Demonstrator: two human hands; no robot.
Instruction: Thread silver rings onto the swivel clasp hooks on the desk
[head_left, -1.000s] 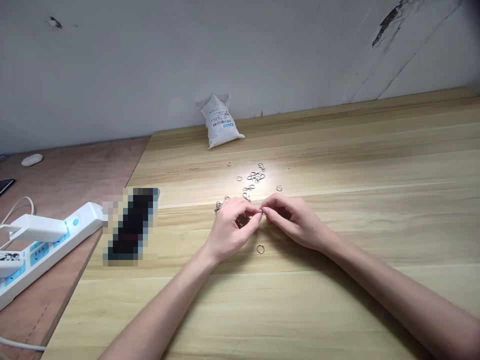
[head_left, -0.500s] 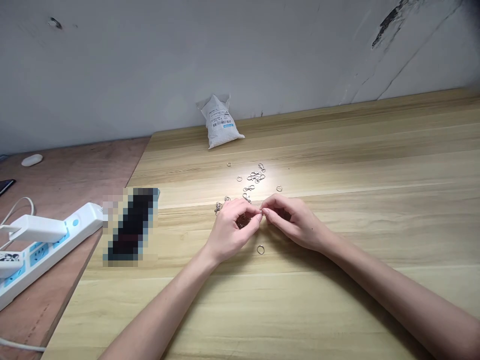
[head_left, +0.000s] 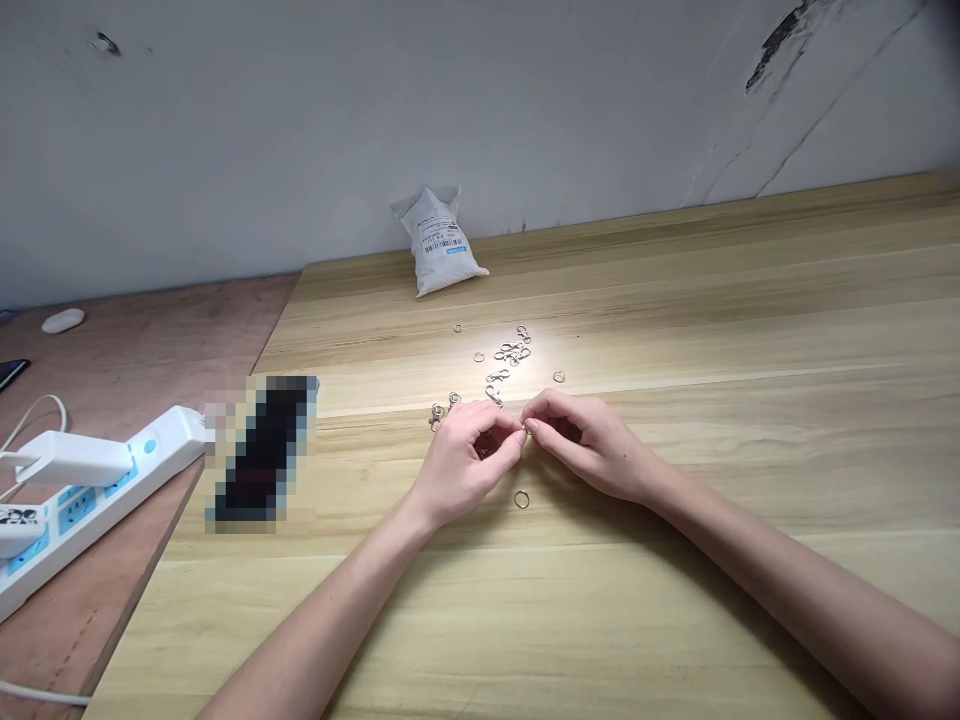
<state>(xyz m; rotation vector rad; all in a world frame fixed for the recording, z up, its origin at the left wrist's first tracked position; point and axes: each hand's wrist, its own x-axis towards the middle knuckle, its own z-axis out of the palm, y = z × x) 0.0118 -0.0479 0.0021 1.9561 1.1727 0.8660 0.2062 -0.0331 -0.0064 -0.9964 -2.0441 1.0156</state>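
My left hand (head_left: 465,460) and my right hand (head_left: 585,440) meet fingertip to fingertip over the light wooden table (head_left: 600,600). Both are closed in a pinch on a small metal piece between them, too small to name. More metal shows under my left palm. A loose metal ring (head_left: 521,499) lies just below the hands. Several small rings and lobster clasps (head_left: 510,352) are scattered beyond the hands.
A small white bag with a barcode label (head_left: 440,243) leans at the wall. A blurred dark object (head_left: 262,450) lies at the table's left edge. On the reddish table to the left sit a white power strip (head_left: 90,490) with a plugged charger and a white mouse (head_left: 63,320).
Hardly anything has moved; my fingers shifted slightly around the small metal piece.
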